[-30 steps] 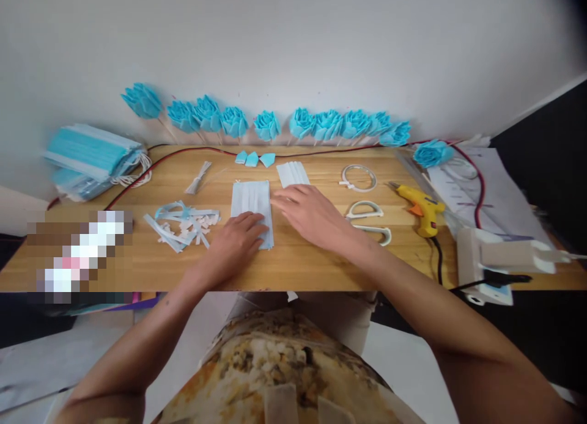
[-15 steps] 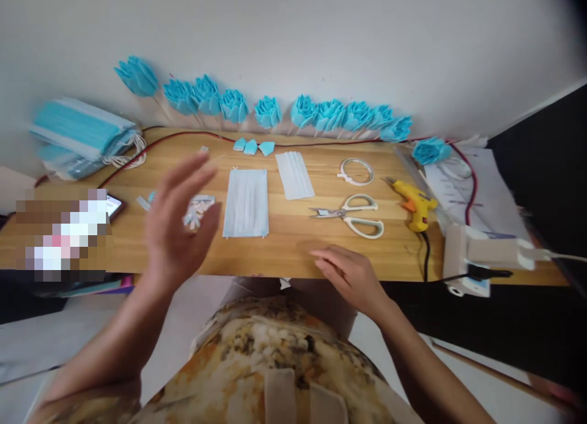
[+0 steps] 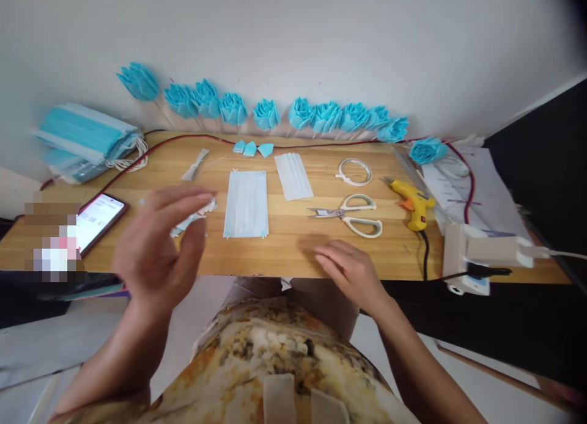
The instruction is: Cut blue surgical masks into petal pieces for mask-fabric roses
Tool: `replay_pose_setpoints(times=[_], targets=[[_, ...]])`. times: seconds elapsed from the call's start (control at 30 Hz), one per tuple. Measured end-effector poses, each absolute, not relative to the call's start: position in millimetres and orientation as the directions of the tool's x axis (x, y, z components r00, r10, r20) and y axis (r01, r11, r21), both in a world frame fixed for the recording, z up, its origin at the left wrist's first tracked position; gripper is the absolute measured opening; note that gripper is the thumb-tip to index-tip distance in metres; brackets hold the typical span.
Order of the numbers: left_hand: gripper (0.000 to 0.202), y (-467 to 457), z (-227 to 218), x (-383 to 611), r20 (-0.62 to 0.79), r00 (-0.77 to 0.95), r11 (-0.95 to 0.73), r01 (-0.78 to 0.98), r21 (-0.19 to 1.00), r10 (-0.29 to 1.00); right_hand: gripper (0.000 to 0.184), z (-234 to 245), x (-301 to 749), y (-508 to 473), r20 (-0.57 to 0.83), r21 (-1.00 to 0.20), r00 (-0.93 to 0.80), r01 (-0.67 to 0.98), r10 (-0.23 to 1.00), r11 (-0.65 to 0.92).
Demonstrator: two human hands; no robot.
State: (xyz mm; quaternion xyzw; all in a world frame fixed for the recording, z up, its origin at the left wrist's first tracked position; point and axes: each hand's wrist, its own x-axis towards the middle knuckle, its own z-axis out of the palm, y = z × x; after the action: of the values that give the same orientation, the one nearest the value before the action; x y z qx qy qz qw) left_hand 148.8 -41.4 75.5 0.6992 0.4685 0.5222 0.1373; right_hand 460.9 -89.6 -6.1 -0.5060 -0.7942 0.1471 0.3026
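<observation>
My left hand (image 3: 158, 247) is raised over the table's left part, thumb and fingers apart, holding nothing. It partly covers a small heap of cut scraps (image 3: 186, 224). To its right lies a pale face mask (image 3: 246, 204) without ear loops, and a white pleated sheet (image 3: 294, 176) lies beyond that. My right hand (image 3: 349, 266) hovers or rests near the table's front edge, fingers stretched out and empty. Nearest to it are white-handled scissors (image 3: 342, 214) with open blades and a small pale piece on them. Three folded blue pieces (image 3: 250, 148) lie behind the mask.
Several blue flowers on sticks (image 3: 266, 114) lean along the wall. A stack of masks (image 3: 89, 137), thin white strips (image 3: 195, 165) and a phone (image 3: 103, 219) are at left. At right are a tape roll (image 3: 354, 172), yellow glue gun (image 3: 415, 204), power strip (image 3: 486, 252) and red-black cable (image 3: 470, 192).
My left hand has moved left and slightly down, uncovering the white strips and covering the scraps differently. My right hand has hardly moved. More of the phone's screen shows.
</observation>
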Motion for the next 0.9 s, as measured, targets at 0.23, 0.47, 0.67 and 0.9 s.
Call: replay_pose_setpoints(times=[0.23, 0.47, 0.67, 0.9], targets=[[0.027, -4, 24, 151, 0.466, 0.561, -0.725, 0.591, 0.353, 0.684, 0.037, 5, 523, -48, 0.333, -0.237, -0.206, 0.926, 0.920, 0.293], [0.027, 10, -17, 159, 0.314, 0.651, -0.722, 0.630, 0.285, 0.691, 0.047, -6, 547, -31, 0.192, -0.247, -0.232, 0.929, 0.954, 0.276], [0.025, 15, -14, 170, 0.272, 0.704, -0.755, 0.605, 0.255, 0.656, 0.056, -11, 554, -53, 0.151, -0.183, 0.021, 0.983, 0.988, 0.007], [0.033, -2, 4, 131, 0.344, 0.633, -0.717, 0.648, 0.256, 0.694, 0.059, -20, 563, -66, 0.257, -0.149, 0.232, 0.969, 0.938, -0.199]])
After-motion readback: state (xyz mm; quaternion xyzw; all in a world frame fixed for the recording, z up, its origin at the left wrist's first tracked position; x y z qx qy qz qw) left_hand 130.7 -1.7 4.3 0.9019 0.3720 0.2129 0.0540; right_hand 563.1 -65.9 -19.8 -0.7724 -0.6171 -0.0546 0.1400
